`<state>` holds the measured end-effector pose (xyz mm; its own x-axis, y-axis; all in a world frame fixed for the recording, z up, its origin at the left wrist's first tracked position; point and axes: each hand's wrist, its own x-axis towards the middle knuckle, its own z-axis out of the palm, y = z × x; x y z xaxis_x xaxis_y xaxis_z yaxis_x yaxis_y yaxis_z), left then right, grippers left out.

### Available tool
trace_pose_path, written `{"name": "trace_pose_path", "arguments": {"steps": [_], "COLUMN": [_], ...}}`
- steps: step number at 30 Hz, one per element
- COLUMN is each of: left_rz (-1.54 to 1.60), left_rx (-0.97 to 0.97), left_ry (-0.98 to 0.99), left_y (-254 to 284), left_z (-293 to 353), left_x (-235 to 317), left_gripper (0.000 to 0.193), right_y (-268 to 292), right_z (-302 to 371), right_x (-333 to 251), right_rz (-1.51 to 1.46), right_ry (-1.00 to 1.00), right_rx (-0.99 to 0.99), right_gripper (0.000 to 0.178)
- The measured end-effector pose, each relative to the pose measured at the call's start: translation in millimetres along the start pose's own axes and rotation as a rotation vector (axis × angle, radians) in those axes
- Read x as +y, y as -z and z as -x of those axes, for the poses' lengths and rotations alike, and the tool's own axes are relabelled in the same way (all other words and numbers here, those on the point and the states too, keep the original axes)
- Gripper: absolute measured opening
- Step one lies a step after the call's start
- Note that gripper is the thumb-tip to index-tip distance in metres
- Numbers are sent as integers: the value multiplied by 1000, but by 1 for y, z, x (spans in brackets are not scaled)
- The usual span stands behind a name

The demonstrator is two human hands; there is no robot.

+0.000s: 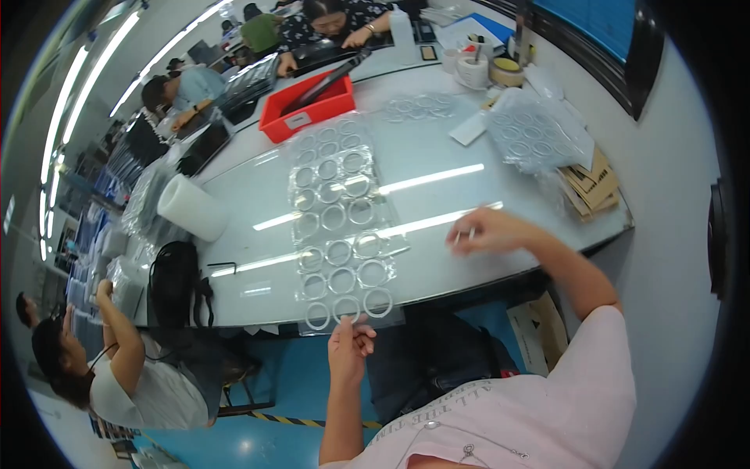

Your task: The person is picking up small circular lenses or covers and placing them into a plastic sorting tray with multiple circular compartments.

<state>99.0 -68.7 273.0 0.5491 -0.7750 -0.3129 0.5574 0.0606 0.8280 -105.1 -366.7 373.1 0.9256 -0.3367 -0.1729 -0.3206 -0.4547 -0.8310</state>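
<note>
Several white rings point(342, 279) lie in rows of three on clear plastic packaging point(328, 168), running from the table's front edge toward its back. At the near end my left hand point(351, 344) has its fingers drawn together against the lower rim of the middle ring point(346, 309); whether they pinch ring or plastic is unclear. Off to the right, my right hand point(494, 231) is raised over the bare glass, blurred by motion. Its fingers are curled together, and a small whitish bit shows at them, too smeared to name.
A red bin point(307, 107) with a dark bar stands behind the rows. Bagged rings point(530, 131) and brown cardboard pieces point(591, 184) lie at the right. To the left are a white foam roll point(190, 206), a black bag point(176, 283) and a hex key point(223, 266). Co-workers sit left and beyond.
</note>
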Motion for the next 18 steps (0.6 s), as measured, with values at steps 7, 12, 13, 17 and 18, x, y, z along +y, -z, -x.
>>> {"name": "trace_pose_path", "arguments": {"steps": [7, 12, 13, 17, 18], "left_rz": [-82, -284, -287, -341, -294], "left_rx": [-183, -222, -303, -384, -378], "left_ry": [-51, 63, 101, 193, -32], "left_y": [-11, 8, 10, 15, 23], "left_z": [32, 42, 44, 54, 53], "left_x": [19, 12, 15, 23, 21], "left_gripper": [31, 30, 31, 32, 45], "right_y": [-78, -104, -109, -131, -135], "right_z": [-2, 0, -1, -1, 2], "right_x": [-33, -39, -37, -31, -33], "right_rz": [-525, -647, -648, -778, -806], "right_ry": [-188, -102, -113, -133, -122], "right_rx": [-208, -195, -195, -78, -78], "right_gripper": [43, 31, 31, 19, 18]}}
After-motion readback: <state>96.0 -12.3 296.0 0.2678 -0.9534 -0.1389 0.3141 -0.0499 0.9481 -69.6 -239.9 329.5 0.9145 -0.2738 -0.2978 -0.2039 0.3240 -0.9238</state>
